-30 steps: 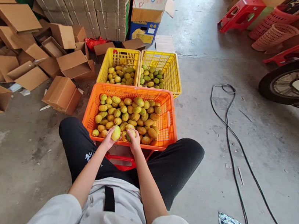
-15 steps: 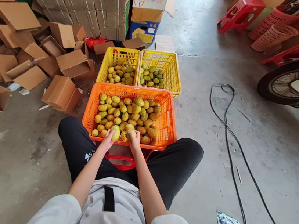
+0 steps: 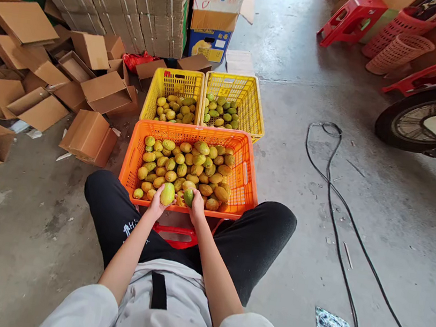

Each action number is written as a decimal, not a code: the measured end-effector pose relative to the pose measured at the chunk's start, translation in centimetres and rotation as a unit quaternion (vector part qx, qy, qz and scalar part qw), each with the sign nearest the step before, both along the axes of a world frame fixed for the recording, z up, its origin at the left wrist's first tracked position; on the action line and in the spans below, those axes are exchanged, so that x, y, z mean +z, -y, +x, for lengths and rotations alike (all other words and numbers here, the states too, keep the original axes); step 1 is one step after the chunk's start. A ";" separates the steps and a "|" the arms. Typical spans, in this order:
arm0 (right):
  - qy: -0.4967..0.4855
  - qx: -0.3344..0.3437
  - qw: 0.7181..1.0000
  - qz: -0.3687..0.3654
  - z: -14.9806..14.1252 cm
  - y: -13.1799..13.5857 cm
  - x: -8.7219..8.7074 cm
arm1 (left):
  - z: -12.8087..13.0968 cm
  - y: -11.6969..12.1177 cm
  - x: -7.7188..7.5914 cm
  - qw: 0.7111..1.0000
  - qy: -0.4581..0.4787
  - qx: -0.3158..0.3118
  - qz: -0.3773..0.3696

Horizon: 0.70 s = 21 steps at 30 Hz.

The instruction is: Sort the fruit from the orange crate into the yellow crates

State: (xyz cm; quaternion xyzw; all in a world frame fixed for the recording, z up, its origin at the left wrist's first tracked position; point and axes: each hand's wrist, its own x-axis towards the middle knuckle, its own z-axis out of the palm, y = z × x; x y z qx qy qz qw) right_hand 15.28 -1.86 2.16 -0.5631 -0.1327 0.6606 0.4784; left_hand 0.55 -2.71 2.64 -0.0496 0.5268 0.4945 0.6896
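Observation:
My left hand (image 3: 158,201) is closed around a yellow-green oval fruit (image 3: 167,194) at the near rim of an orange crate (image 3: 243,197). A short way to its right, my right hand (image 3: 197,206) grips a darker green oval fruit (image 3: 188,197). Both are held just above the near side of the crate, a small gap between them. Inside the crate lie many loose oval fruits (image 3: 182,170), yellow, green and brownish. Some fingers are hidden behind the held fruits.
Two yellow crates (image 3: 176,75) with greener fruits stand directly behind the orange one. Open cardboard boxes (image 3: 89,137) are heaped on the left. To the right, a black cable (image 3: 330,185) loops over the concrete floor near a motorbike wheel (image 3: 414,121). A red stool (image 3: 354,20) stands farther back.
Both hands stay at the crate's near rim with their fruits. The right-hand fruit has turned and now shows a greener side. The left-hand fruit has shifted slightly left.

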 end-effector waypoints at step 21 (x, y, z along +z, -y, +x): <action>-0.046 -0.029 0.998 -0.013 0.1 -0.3 1.1 | -0.2 -0.2 0.4 1.000 0.016 -0.009 0.001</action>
